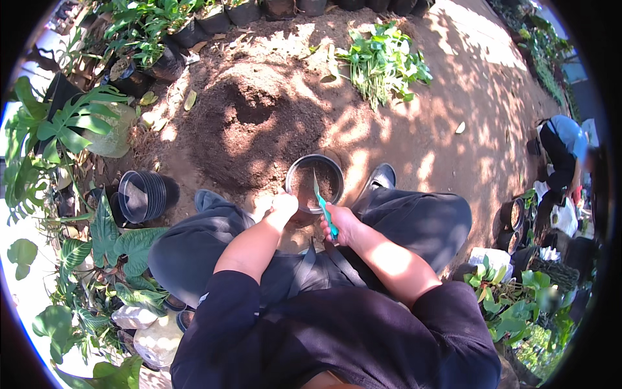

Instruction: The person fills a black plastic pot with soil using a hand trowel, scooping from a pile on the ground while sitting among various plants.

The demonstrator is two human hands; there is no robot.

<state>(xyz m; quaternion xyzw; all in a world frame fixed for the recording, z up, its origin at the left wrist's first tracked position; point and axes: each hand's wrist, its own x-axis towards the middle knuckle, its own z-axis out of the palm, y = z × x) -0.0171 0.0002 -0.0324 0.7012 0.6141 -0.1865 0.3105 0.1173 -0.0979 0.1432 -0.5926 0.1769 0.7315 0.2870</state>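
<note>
A round black plastic pot (338,171) stands on the ground between my feet, with brown soil (306,181) inside. My right hand (344,224) is wrapped around the teal handle of a narrow, pointed hand tool (321,200). Its blade reaches over the rim into the pot. At the pot's near left side is my left hand (283,204), fingers curled, close against the rim. Bright sun washes it out, so whether it grips the rim is unclear. Just beyond the pot rises a mound of dark loose soil (286,131) with a hollow in its top.
Nested black pots (142,197) lie tilted at my left, near broad-leaved plants (104,228). A pile of leafy cuttings (384,63) rests on the ground beyond the mound. Potted plants (214,19) line the far edge. A person (563,150) bends over at the far right.
</note>
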